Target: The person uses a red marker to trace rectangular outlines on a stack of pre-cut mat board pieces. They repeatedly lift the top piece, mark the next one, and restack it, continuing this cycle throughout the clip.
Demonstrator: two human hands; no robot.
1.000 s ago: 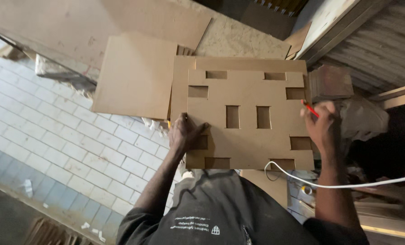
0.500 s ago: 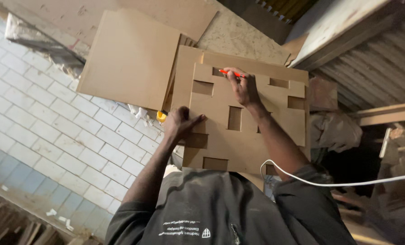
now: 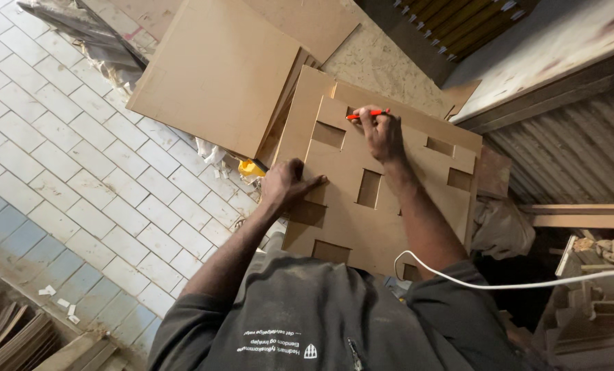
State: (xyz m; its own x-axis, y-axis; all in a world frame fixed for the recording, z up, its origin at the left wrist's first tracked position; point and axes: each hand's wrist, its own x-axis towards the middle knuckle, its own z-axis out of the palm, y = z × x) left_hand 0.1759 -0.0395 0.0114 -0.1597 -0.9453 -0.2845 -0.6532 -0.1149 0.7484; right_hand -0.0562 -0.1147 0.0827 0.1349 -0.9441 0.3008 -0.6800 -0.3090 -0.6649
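Observation:
A brown fibreboard panel [image 3: 417, 185] with several rectangular cut-outs lies on top of a second board in front of me. My left hand [image 3: 287, 184] presses flat on the panel's left edge, fingers spread. My right hand [image 3: 382, 134] grips a red pencil [image 3: 367, 115] whose tip rests on the panel near its far edge, beside a cut-out.
A large plain fibreboard sheet [image 3: 217, 75] leans on a stack to the left. White tiled floor [image 3: 80, 172] runs along the left side. A white cable [image 3: 513, 283] crosses over my right arm. Corrugated metal [image 3: 568, 158] and timber pieces [image 3: 582, 216] sit at right. A small yellow object [image 3: 250, 168] lies by the stack.
My right hand with the red pencil moved from the panel's right edge across to its far middle edge. My left hand stayed pressed on the left side.

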